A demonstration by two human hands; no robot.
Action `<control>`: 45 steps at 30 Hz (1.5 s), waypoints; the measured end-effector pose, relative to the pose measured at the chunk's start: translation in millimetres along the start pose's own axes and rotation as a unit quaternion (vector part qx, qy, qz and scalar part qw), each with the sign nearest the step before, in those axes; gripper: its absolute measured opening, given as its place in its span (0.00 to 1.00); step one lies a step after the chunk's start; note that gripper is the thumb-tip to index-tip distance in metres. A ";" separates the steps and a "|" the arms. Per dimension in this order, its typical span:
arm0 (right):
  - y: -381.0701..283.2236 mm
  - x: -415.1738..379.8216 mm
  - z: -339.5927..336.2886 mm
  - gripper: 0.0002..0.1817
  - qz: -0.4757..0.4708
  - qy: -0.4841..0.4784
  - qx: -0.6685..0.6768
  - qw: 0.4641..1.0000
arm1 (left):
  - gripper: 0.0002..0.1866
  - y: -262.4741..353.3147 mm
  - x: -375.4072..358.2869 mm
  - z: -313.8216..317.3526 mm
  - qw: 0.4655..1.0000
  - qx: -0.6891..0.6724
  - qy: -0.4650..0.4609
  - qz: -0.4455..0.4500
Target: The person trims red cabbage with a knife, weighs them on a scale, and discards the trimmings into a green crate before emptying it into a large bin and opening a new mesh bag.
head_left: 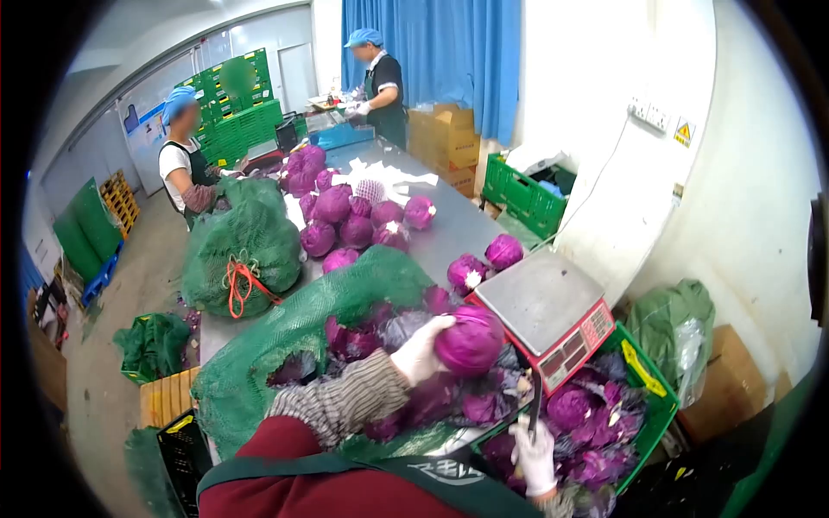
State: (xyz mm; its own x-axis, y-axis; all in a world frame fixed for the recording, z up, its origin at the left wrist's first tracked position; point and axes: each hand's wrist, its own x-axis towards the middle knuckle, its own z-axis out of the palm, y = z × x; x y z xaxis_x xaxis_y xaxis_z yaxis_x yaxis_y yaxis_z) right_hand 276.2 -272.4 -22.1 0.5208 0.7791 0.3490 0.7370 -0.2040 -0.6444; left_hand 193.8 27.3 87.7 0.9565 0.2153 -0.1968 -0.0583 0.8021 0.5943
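My left hand (pixel 420 352), in a white glove, holds a round purple cabbage (pixel 469 340) above loose purple leaves (pixel 432 399) on the metal table. My right hand (pixel 534 456), also gloved, is closed around a knife (pixel 535 401) whose dark blade points up, over the edge of a green crate (pixel 654 432) filled with leaves. An open green net (pixel 302 324) spreads under and beside my left sleeve. Just beyond the held cabbage, a red scale (pixel 544 302) with a bare metal plate stands next to two more cabbages (pixel 485 262).
A tied green net sack (pixel 242 242) and a pile of cabbages (pixel 345 211) occupy the table ahead. Two people in blue caps (pixel 186 155) (pixel 380 86) stand at its far side. A green crate (pixel 525 194) and cardboard boxes (pixel 442 138) are beyond the table's right edge.
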 end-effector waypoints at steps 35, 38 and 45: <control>-9.7 -11.2 4.5 0.15 0.056 -0.006 0.054 0.997 | 0.58 -2.8 181.3 39.5 0.497 0.805 0.005 0.323; -7.1 -5.5 11.7 0.13 0.051 0.010 0.103 0.993 | 0.53 19.3 191.4 17.3 0.722 0.630 0.152 0.243; -13.3 36.4 13.6 0.14 0.061 0.025 0.116 0.991 | 0.35 135.3 177.9 -48.7 0.953 0.043 0.060 0.294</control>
State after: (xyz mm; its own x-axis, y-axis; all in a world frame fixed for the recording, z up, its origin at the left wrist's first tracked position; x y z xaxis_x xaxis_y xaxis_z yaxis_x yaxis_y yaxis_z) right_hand 279.5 -233.2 -10.1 0.6249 0.7251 0.2894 0.5516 -0.1477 -0.8209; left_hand 342.1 201.3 95.2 0.7256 0.6802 0.1045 -0.5453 0.4756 0.6903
